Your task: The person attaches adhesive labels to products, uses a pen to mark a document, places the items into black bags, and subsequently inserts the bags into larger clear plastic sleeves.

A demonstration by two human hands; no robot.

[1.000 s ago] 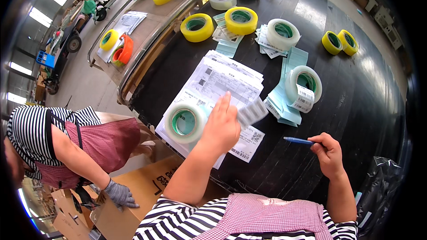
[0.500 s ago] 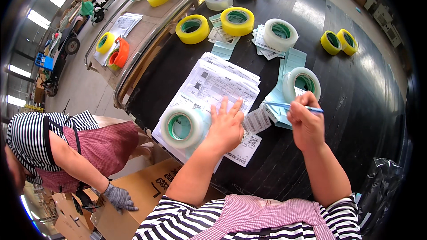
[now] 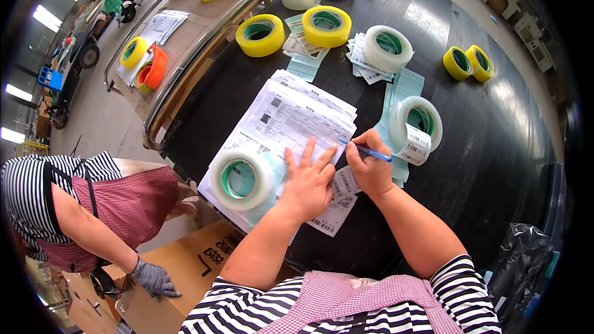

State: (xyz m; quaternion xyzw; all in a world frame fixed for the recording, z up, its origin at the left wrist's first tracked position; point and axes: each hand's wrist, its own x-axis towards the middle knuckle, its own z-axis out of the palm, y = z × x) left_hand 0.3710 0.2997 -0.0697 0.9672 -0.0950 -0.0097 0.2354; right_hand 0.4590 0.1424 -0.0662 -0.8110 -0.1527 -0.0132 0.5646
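My left hand (image 3: 307, 185) lies on a stack of printed sheets (image 3: 303, 108), its fingers spread. Between the fingers of my right hand (image 3: 373, 170) is a blue pen (image 3: 375, 153), its tip at the right edge of the top sheet. A clear tape roll (image 3: 218, 180) rests on the lower left of the stack. Partly under my hands lie white barcode labels (image 3: 334, 215). To the right, another clear tape roll (image 3: 401, 112) sits on a light blue label strip (image 3: 406, 85), with a barcode label (image 3: 416, 145) across its near side.
Yellow tape rolls (image 3: 255, 43) and a clear roll (image 3: 373, 55) stand farther back on the black table (image 3: 470, 167). A cart (image 3: 198, 31) adjoins at left. A co-worker's gloved hand (image 3: 154, 278) touches a cardboard box (image 3: 204, 253). Black plastic (image 3: 523, 260) hangs at right.
My right hand has moved left with the pen, from beside the right tape roll to the sheets' edge. The barcode label on that roll now shows fully. My left hand stays on the sheets.
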